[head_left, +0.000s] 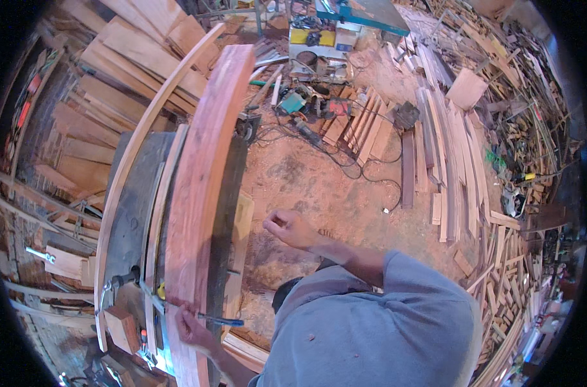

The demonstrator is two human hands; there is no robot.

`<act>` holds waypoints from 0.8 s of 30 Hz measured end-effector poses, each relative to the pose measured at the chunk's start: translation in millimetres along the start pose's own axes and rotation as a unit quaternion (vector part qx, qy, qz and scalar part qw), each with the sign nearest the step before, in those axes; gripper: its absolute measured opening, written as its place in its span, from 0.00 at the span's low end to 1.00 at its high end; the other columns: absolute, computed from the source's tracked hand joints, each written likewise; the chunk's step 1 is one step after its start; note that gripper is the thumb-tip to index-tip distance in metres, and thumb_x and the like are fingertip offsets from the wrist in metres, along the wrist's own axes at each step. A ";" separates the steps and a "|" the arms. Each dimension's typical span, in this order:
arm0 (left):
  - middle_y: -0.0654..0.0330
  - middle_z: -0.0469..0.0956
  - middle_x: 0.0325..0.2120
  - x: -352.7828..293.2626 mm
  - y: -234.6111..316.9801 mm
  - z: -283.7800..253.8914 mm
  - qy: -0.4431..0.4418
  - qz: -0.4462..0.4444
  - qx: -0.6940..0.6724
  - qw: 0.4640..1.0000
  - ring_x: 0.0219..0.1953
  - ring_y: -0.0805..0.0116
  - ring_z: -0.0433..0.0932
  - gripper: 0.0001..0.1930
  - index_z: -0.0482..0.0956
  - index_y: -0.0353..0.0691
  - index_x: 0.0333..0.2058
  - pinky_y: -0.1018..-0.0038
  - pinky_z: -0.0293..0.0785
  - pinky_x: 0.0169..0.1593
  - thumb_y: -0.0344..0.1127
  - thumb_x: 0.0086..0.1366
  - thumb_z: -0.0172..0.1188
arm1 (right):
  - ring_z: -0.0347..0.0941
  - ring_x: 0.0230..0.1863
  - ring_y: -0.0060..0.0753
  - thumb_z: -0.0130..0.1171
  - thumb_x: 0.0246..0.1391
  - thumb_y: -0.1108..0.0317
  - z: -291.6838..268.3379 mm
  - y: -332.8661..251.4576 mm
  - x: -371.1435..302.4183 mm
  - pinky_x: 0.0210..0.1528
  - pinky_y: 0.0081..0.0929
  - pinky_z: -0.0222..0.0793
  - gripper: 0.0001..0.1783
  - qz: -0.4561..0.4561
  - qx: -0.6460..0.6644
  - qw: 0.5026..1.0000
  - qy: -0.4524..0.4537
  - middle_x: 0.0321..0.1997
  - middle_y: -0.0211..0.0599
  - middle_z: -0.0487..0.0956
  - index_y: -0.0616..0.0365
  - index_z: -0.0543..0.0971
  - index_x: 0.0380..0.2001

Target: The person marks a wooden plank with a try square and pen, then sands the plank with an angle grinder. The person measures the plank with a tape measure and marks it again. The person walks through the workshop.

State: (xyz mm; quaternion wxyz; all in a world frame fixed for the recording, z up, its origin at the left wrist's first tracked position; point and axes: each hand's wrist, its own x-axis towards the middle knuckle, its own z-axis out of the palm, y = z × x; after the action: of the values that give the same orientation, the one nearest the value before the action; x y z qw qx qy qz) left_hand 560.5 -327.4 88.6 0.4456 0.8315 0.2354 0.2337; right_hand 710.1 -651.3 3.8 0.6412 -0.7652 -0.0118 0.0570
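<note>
Reddish long wooden plank (206, 180) on our dark table (135, 193) meets our left hand (191, 329), grip pinching a blue pen (221, 320), while the right hand (290, 227) hangs loosely curled, empty, its fingertips hard to make out.

Sawdust covers the floor (306, 187). Stacked planks (132, 58) lie at upper left, thin slats (448, 148) at right. Power tools (313, 103) with black cables (364, 168) sit near a teal machine (361, 13), perhaps a saw.

You have a long reddish wooden plank (206, 168) lying flat along the table (129, 213), running away from you. A dark pen (219, 319) rests across its near end, tip on its surface.
</note>
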 end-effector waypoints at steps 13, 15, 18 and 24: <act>0.50 0.85 0.42 59.4 141.4 294.2 -0.208 0.158 0.130 0.956 0.47 0.52 0.84 0.09 0.84 0.32 0.43 0.63 0.79 0.51 0.26 0.66 0.61 | 0.79 0.43 0.22 0.58 0.69 0.62 -271.2 105.1 130.5 0.50 0.27 0.75 0.13 0.254 0.044 0.966 0.031 0.41 0.32 0.85 0.62 0.83 0.44; 0.47 0.83 0.47 109.4 188.8 358.8 -0.223 0.253 0.148 0.930 0.53 0.49 0.81 0.12 0.83 0.31 0.48 0.59 0.75 0.58 0.29 0.68 0.60 | 0.79 0.43 0.23 0.58 0.69 0.63 -298.8 153.4 148.2 0.49 0.27 0.76 0.14 0.215 0.106 0.965 0.108 0.41 0.34 0.85 0.63 0.83 0.43; 0.41 0.75 0.59 188.6 174.6 431.9 -0.209 0.272 0.086 0.935 0.62 0.44 0.73 0.21 0.76 0.31 0.59 0.54 0.66 0.67 0.38 0.74 0.55 | 0.78 0.39 0.23 0.59 0.67 0.62 -332.2 178.3 181.6 0.45 0.25 0.75 0.13 0.240 0.144 0.942 0.185 0.36 0.32 0.84 0.62 0.83 0.39; 0.46 0.70 0.65 291.2 178.4 530.0 -0.166 0.239 0.251 0.923 0.67 0.46 0.69 0.27 0.70 0.33 0.65 0.59 0.62 0.71 0.49 0.79 0.50 | 0.79 0.37 0.23 0.61 0.66 0.61 -429.6 230.2 268.8 0.41 0.26 0.77 0.12 0.299 0.138 0.915 0.234 0.36 0.33 0.84 0.61 0.82 0.40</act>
State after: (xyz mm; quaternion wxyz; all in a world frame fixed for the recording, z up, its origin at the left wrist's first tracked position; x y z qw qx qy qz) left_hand 1137.5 -575.0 30.9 0.1853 0.9747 0.0033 0.1254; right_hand 1008.5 -1088.5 -168.2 0.6782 -0.6281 0.3756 0.0666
